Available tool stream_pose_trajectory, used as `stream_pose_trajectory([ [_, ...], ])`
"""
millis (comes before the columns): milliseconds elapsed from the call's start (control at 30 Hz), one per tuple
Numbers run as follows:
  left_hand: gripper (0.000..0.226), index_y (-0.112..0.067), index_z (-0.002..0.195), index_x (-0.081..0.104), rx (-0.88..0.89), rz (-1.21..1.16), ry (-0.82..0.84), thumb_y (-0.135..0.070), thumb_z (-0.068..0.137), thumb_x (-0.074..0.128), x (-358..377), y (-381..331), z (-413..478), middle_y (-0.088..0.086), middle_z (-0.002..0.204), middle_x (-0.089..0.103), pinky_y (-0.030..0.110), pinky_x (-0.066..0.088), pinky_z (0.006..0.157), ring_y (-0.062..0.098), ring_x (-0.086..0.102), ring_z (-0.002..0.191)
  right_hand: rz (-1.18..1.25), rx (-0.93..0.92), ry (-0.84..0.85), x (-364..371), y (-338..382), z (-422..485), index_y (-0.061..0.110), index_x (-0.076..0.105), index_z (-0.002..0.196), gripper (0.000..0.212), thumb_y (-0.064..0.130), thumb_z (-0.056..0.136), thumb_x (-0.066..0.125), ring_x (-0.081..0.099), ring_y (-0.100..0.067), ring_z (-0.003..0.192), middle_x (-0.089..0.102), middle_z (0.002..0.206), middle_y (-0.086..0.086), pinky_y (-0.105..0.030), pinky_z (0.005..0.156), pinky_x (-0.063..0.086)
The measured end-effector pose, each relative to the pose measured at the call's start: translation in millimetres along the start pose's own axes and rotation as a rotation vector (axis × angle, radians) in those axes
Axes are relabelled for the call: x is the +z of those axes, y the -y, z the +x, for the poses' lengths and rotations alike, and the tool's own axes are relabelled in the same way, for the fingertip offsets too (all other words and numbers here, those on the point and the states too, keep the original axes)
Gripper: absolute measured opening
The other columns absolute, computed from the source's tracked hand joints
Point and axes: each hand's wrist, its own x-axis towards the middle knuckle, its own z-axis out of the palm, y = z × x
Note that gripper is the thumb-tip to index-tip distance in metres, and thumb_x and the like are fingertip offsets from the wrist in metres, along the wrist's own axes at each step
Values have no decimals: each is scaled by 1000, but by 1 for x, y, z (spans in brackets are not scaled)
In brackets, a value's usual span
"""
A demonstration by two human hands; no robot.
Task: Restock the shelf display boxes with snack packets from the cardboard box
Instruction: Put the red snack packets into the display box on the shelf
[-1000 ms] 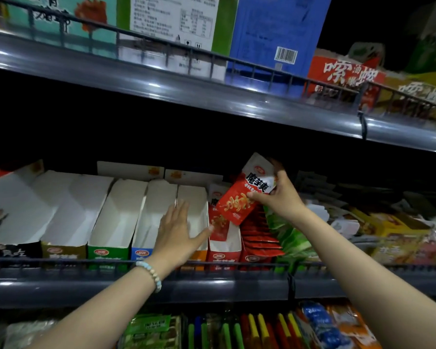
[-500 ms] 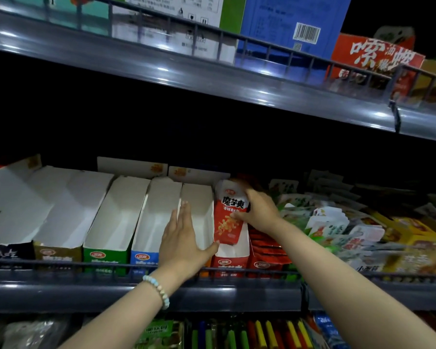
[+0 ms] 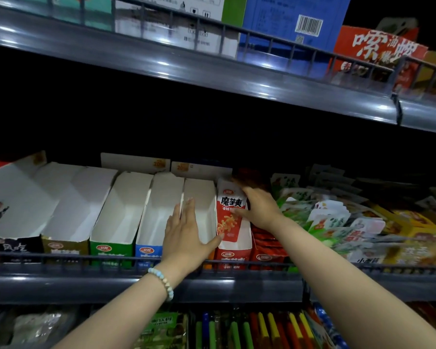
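Head-worn wide-angle view, facing forward, close to the shelf (image 3: 61,283), seemingly level

Both arms are bare: the left forearm (image 3: 116,313) and right forearm (image 3: 350,278) are uncovered all the way to the edge of view. Round the left wrist sits a single-strand bracelet of small round beads (image 3: 163,280), pale blue, white and tan. The left hand (image 3: 186,238) and right hand (image 3: 258,209) are bare too.

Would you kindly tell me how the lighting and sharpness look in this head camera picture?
Head view: dim overall, the shelf recess lost in black shadow; glare streaks on the upper shelf edge; the red snack packet, left hand and right hand read sharp; wide-angle distortion bows straight lines.
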Motion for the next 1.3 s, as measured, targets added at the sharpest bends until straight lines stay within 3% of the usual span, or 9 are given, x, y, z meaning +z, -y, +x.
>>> stream_pose_trajectory([
  [133,97,-22,152,-5,26,-16,8,-64,85,50,-11,0,-7,-3,161,-6,37,-1,121,16,-11,147,137,13,8,-11,1,-18,15,30,146,69,44,90,58,36,-26,134,41,143,-9,-38,110,33],
  [333,86,-21,153,6,82,-48,-15,-62,88,46,-30,3,-43,-5,161,5,37,6,120,14,-2,147,323,-21,-42,-30,13,-64,34,15,150,71,37,93,56,12,-15,146,10,159,6,-36,117,19],
  [567,78,-21,150,19,112,-60,25,-62,88,44,-31,32,-113,-1,157,22,37,15,120,16,13,146,355,-146,-2,-16,36,-153,36,19,149,69,35,92,58,12,-3,143,15,157,13,-24,115,17],
  [733,78,-19,150,23,65,-26,159,-63,89,42,-2,75,-173,-1,155,28,34,20,118,16,23,143,445,-92,187,41,47,-218,42,21,147,68,44,90,58,15,-2,143,16,156,17,-26,115,21],
  [867,89,-17,150,25,-27,44,336,-75,82,33,25,121,-218,2,153,32,33,24,115,20,27,141,418,12,451,108,53,-261,32,25,149,67,48,91,54,13,-12,145,17,158,8,-29,116,18],
  [1000,77,-17,150,23,-138,100,472,-63,90,40,44,171,-258,3,153,32,35,29,112,21,29,140,496,123,666,165,68,-294,27,23,150,70,50,91,53,13,-16,146,15,158,4,-32,115,20],
  [1200,76,-15,147,31,-308,128,598,-63,90,42,64,229,-295,8,147,43,39,36,109,25,42,132,654,376,767,238,79,-321,27,31,146,67,53,89,55,24,-23,143,26,155,0,-40,117,20],
  [1300,73,-12,146,32,-366,135,640,-60,91,44,78,247,-309,8,147,41,39,35,109,27,40,133,753,513,813,273,81,-334,17,34,144,66,45,90,58,35,-22,137,37,149,-4,-29,110,31],
])
